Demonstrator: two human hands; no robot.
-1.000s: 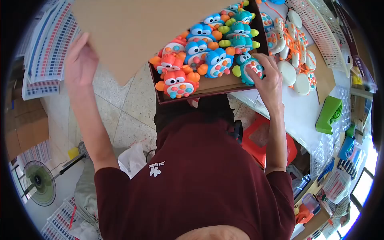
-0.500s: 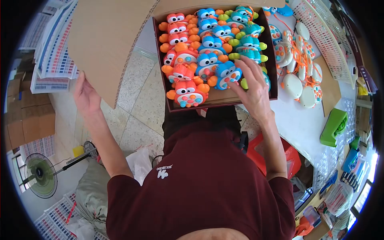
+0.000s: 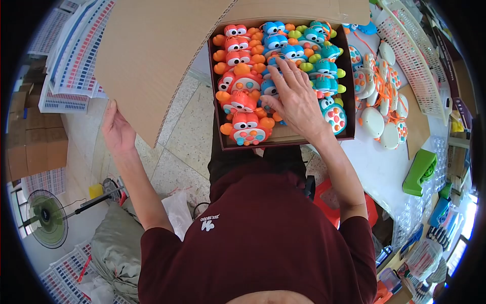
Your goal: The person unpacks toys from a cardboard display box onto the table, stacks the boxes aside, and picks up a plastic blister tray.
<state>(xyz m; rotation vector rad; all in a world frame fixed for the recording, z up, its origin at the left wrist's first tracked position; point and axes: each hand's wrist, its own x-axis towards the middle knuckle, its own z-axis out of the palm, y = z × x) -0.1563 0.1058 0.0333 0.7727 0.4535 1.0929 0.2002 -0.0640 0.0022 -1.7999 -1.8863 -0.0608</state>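
Note:
A dark-edged cardboard box (image 3: 283,143) holds rows of toys with big eyes: red ones (image 3: 246,129) at the left, blue ones (image 3: 275,42) in the middle, green ones (image 3: 334,116) at the right. Over the blue row lies my right hand (image 3: 293,99), fingers spread and touching the toys, hiding some of them. My left hand (image 3: 119,129) is at the lower left corner of the raised cardboard lid (image 3: 152,55), its fingertips at the lid's edge and partly behind it.
White toys with orange cords (image 3: 377,91) lie on the white table (image 3: 372,167) at the right, beside a white basket (image 3: 415,61). A green holder (image 3: 421,172) stands nearer. At the left are printed sheets (image 3: 76,55), brown cartons (image 3: 45,144) and a fan (image 3: 46,218).
The lid has swung up and left, uncovering the rows. My right hand has moved left from the front green toy onto the blue ones. Box and lid sit slightly lower in view than half a second ago.

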